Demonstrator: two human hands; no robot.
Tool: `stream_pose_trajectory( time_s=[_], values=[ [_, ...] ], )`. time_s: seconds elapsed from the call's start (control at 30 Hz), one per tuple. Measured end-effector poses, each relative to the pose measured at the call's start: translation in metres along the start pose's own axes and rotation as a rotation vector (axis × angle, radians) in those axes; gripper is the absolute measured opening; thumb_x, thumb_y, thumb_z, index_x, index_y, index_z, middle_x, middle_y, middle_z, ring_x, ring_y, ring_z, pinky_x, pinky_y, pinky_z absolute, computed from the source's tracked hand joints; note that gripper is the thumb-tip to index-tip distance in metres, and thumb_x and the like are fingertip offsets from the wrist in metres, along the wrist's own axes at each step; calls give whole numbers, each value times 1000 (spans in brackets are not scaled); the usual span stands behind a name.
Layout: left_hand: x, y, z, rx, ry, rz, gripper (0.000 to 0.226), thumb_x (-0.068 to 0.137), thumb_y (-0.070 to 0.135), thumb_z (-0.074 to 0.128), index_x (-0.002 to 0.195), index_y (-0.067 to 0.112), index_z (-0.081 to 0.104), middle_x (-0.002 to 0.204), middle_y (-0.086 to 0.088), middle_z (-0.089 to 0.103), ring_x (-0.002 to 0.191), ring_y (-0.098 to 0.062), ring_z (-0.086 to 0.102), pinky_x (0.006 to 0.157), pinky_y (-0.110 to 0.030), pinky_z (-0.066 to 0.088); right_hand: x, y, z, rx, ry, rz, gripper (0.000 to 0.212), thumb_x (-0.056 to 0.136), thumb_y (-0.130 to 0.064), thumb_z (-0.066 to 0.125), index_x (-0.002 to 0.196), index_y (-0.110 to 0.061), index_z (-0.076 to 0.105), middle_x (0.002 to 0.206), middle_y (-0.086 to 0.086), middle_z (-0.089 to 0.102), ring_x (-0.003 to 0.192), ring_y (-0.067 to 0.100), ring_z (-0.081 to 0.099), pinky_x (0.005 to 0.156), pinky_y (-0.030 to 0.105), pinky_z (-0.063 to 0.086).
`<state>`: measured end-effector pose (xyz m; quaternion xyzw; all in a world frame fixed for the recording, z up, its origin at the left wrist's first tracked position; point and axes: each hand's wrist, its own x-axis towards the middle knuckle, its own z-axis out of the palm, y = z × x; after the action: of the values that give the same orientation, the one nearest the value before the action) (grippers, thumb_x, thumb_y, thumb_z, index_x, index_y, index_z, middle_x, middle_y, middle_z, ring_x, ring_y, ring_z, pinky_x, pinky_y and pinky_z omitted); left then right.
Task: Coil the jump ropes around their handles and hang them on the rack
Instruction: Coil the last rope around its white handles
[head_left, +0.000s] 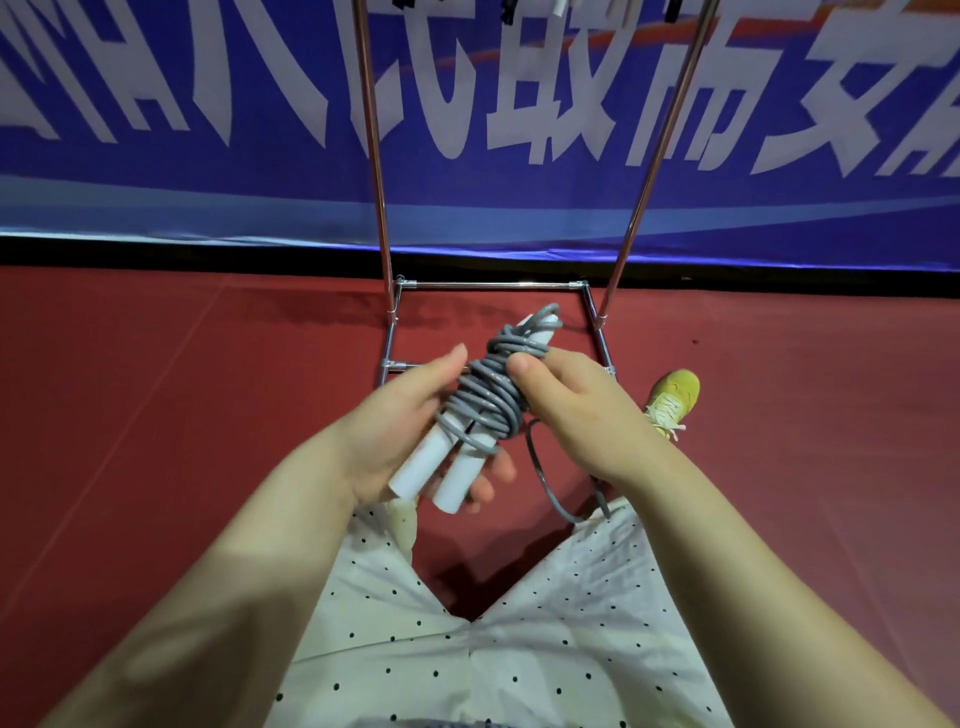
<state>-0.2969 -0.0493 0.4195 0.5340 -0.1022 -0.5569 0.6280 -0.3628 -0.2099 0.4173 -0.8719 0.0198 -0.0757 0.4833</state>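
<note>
A jump rope with two white handles (441, 467) lies side by side in my left hand (400, 421), which grips them from below. Grey rope (485, 395) is wound in several turns round the middle of the handles. My right hand (571, 405) holds the coil from the right, thumb pressed on the wraps. A loose grey loop (550, 483) hangs below my right hand. The metal rack (374, 156) stands just ahead, its two poles rising out of view. Other ropes hang at its top edge, barely visible.
The rack's rectangular base (493, 285) rests on the red floor (156, 389) under my hands. A blue banner (208, 182) with white characters covers the wall behind. My yellow shoe (670, 400) is at the right of the base.
</note>
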Motion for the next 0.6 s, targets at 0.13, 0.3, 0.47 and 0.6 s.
stream_pose_trajectory(
  time_s=[0.13,0.3,0.47,0.6],
  values=[
    [5,-2,1,103,108,57,62,73,66,49,86,7,61,61,-15,55,44,-23,49,47,-24,42,5,5,-2,29,-88,88,41,99,-42,39,64,-21,38,47,-15,34,49,3,29,56,25,27],
    [8,5,12,496,447,199,45,93,50,43,84,11,61,62,-7,60,45,-17,51,48,-24,42,10,8,-7,-78,-129,272,58,94,-59,32,67,-11,53,40,-11,39,37,4,32,50,24,28],
    [16,12,-5,825,525,202,43,84,56,56,78,14,61,64,4,58,47,-4,51,51,-21,41,6,3,-3,-56,-148,309,52,95,-57,33,60,-20,46,34,-17,38,35,1,35,51,21,23],
    [16,17,-13,866,525,173,43,69,64,63,84,24,63,76,5,66,62,-8,57,66,-28,45,6,4,6,44,-89,340,53,95,-59,27,73,-18,52,36,-17,38,35,0,34,54,24,23]
  ],
)
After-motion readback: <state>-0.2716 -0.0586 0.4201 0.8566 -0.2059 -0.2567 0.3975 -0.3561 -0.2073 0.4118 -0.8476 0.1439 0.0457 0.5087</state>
